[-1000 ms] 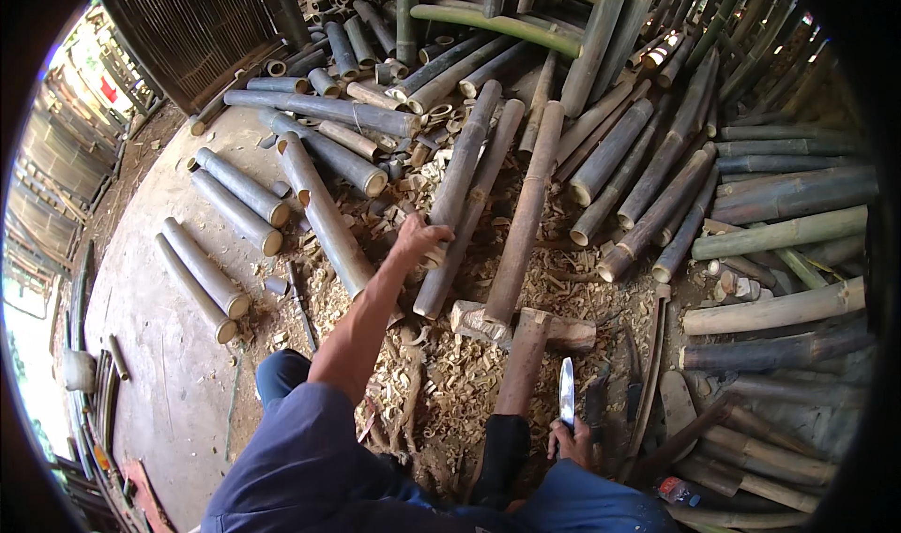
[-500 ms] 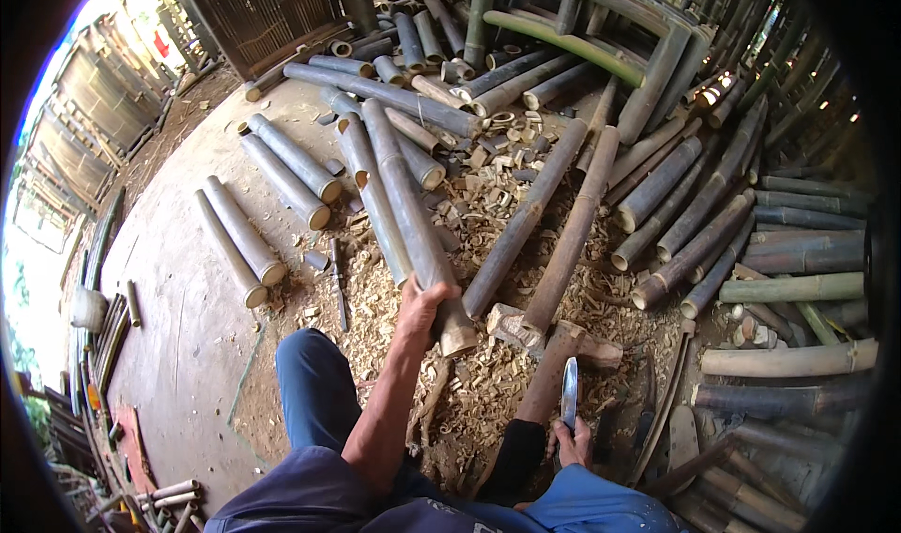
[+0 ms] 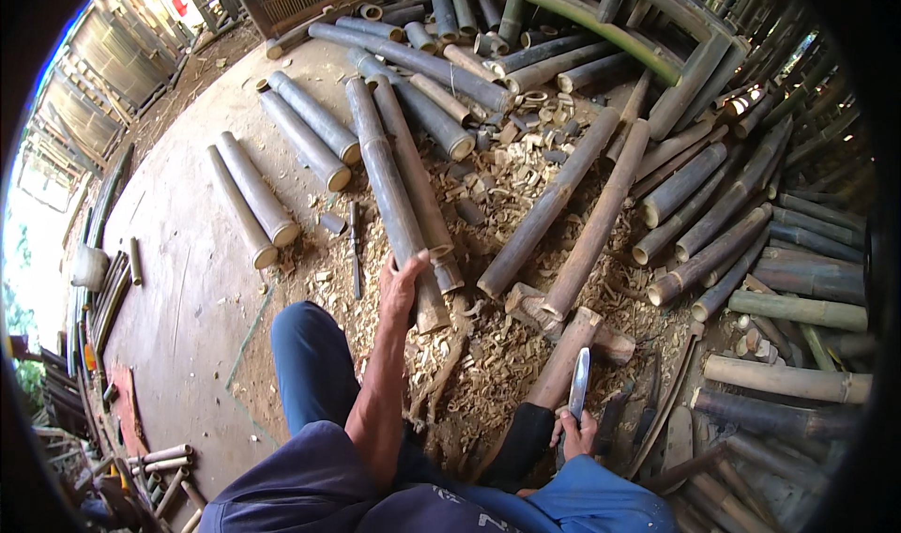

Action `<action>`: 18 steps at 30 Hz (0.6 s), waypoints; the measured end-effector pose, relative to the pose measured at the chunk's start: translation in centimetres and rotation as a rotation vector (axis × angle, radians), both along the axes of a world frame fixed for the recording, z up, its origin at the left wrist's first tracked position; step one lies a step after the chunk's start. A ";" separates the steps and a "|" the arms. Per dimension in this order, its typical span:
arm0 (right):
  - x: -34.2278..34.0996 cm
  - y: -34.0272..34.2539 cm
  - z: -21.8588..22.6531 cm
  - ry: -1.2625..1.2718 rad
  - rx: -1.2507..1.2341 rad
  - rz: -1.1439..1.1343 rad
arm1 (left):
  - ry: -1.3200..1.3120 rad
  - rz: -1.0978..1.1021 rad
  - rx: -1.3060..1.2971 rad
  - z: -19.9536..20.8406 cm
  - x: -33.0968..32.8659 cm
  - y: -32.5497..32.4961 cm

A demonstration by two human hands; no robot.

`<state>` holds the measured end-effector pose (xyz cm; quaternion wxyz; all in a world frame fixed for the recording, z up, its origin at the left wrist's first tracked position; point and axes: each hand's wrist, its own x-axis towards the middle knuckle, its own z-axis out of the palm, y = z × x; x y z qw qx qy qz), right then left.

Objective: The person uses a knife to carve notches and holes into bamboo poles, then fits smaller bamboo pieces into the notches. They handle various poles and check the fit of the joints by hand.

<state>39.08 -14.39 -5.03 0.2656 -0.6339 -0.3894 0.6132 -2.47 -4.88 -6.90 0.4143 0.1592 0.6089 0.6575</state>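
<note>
My left hand (image 3: 404, 278) is wrapped round the lower part of a long grey-brown bamboo pole (image 3: 383, 181), whose near end reaches past my wrist toward me. Close along its right side lies a second bamboo pole (image 3: 413, 167), with what looks like an opening near its lower end. In my right hand (image 3: 576, 434), low by my right knee, is a knife (image 3: 580, 385) with its broad shiny blade pointing up and away. Beside the blade a thick bamboo piece (image 3: 563, 350) slants up from a black-covered part (image 3: 527, 439) between my legs. The knife seems apart from the left-hand pole.
Wood chips and shavings (image 3: 497, 345) cover the ground ahead. Two long poles (image 3: 601, 214) lean right of centre, near a short wood block (image 3: 530, 303). Cut bamboo (image 3: 267, 195) lies in pairs on the left; piles (image 3: 798, 303) fill the right. A thin dark tool (image 3: 355, 251) lies left of my hand.
My left hand has shifted left and slightly up with the bamboo pole, which now lies left of its neighbour rather than right. The right hand keeps the knife; the whole view has swung somewhat.
</note>
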 end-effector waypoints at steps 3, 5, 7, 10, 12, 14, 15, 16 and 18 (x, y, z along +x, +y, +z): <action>-0.4 -0.1 -0.6 -0.017 -0.019 0.000 | -0.042 0.050 -0.011 -2.6 -0.8 0.0; -0.1 0.1 -0.7 -0.017 -0.006 0.013 | -0.067 0.050 0.010 -2.4 -0.3 0.5; -0.1 0.1 -0.8 -0.016 -0.016 0.017 | -0.071 0.059 0.013 -2.4 0.1 0.5; -0.2 0.3 -0.4 -0.041 -0.020 0.035 | 0.071 0.079 -0.016 -3.7 -0.2 0.3; -0.4 0.4 -0.4 -0.043 0.001 0.053 | 0.041 0.092 -0.009 -4.1 -0.3 0.3; -0.1 0.3 -0.4 -0.045 -0.002 0.049 | 0.028 0.072 -0.012 -2.4 0.1 1.0; 0.1 0.3 -0.2 -0.046 -0.015 0.038 | 0.048 0.122 -0.041 -0.9 1.1 1.7; -0.1 0.4 0.0 -0.035 -0.024 0.040 | 0.084 0.114 -0.044 -1.0 0.4 1.9; -0.5 0.3 0.5 -0.018 -0.022 0.056 | 0.153 0.095 -0.055 -2.2 -1.4 1.8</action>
